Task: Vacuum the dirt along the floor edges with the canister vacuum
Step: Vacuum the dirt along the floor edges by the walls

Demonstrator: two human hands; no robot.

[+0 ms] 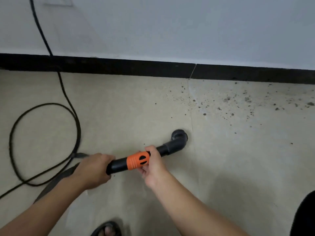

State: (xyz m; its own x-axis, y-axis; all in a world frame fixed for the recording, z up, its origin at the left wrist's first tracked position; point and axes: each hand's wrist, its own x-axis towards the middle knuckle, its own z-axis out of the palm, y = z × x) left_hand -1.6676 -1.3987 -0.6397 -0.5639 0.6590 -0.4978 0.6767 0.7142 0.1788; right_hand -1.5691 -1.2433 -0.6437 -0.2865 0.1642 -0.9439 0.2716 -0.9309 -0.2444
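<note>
I hold a black vacuum wand [119, 165] with an orange collar [136, 161] low over the beige floor. My left hand [92, 169] grips its rear end, where the grey hose [56, 181] joins. My right hand [152, 163] pinches the wand at the front of the orange collar. The black elbow nozzle [179, 137] with a round brush tip points at the floor. Dark dirt crumbs [238, 103] lie scattered to the nozzle's upper right, along the black baseboard [255, 73].
A black power cord [75, 120] runs down the white wall and loops on the floor at the left. My sandalled foot [108, 229] shows at the bottom edge. A dark rounded object [305, 217] sits at the lower right corner.
</note>
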